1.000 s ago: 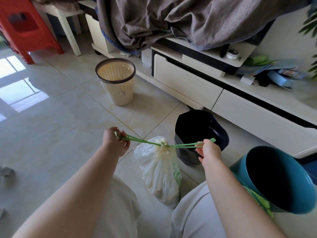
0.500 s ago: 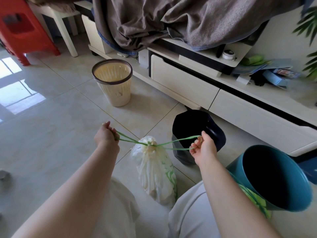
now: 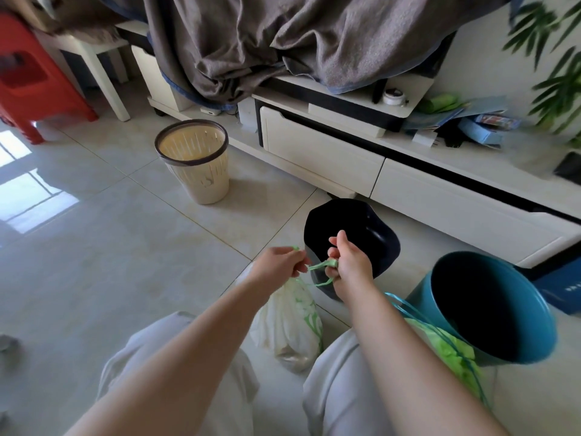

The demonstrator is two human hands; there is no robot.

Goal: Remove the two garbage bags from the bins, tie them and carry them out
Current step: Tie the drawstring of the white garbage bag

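White bag [image 3: 284,322] neck hidden behind left hand [image 3: 276,262] — plant [image 3: 556,73] blurred, cut off right.

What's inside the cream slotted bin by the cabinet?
The cream bin shows only bare slotted walls inside, with no bag lining it. Its bottom is hidden behind the near rim.

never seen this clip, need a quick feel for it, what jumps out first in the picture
Dead centre, the left hand and right hand pinch the green drawstring of a white garbage bag that sits on the floor between the person's knees. Behind the hands stands a black bin, to the right a tilted teal bin, and further back on the left a cream basket bin.
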